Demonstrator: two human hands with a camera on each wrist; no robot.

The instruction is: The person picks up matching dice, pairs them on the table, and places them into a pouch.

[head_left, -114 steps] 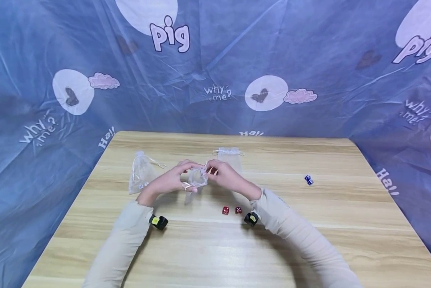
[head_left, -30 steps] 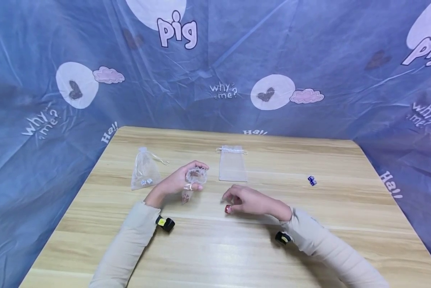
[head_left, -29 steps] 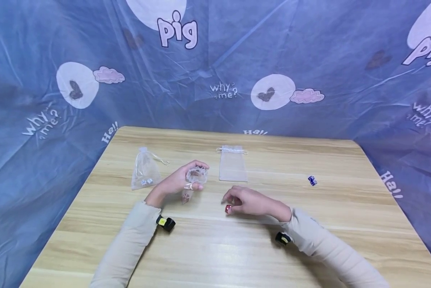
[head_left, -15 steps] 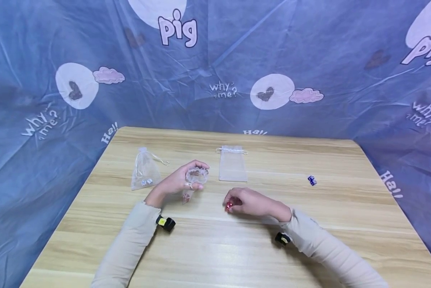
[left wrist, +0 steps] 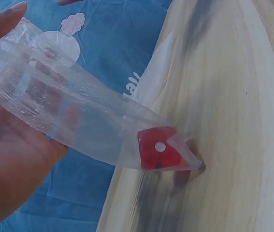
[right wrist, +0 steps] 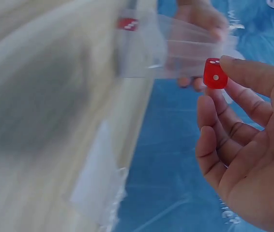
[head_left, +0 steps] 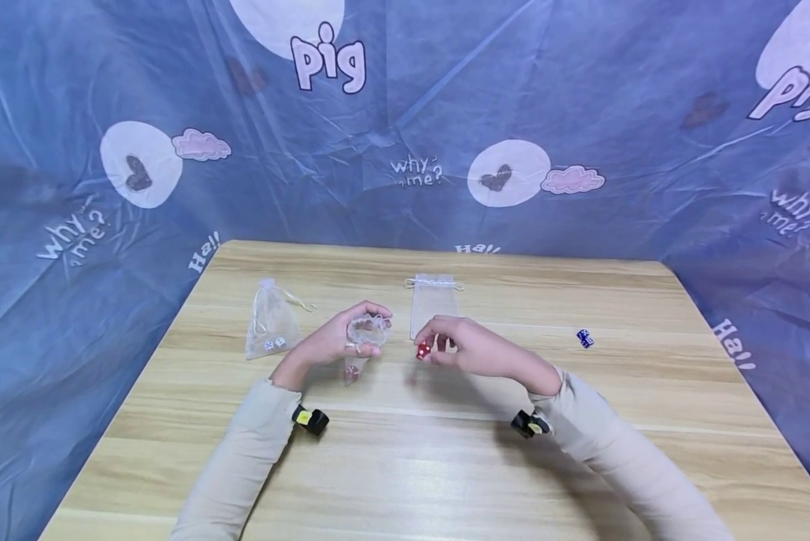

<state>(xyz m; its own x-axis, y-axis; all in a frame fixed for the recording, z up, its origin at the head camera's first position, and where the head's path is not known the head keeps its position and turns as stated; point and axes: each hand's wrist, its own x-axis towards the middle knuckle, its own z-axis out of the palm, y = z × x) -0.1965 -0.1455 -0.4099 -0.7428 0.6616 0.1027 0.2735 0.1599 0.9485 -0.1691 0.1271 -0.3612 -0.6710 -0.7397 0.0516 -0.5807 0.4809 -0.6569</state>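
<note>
My left hand [head_left: 333,336] holds a sheer white drawstring pouch [left wrist: 93,116] by its spread mouth, with the fingers and thumb curled round it. Inside the pouch's lower corner lies a red die [left wrist: 159,148], seen through the mesh. My right hand [head_left: 469,346] pinches a second red die [right wrist: 215,75] between thumb and fingertips, raised above the table and just right of the pouch. In the right wrist view, the other fingers are loosely curled below that die. The pouch mouth is ruffled and spread wide in the head view.
A flat white pouch [head_left: 433,297] lies behind my right hand, partly covered by it. On the left, another pouch [head_left: 270,319] contains white dice [head_left: 275,344]. Blue dice [head_left: 584,338] sit on the right of the wooden table [head_left: 405,481]. A blue printed cloth [head_left: 405,218] hangs behind.
The red die left on the table is now off it, pinched by my right hand and lifted toward the pouch. Earlier two red dice lay on the table; one is now inside the pouch.
</note>
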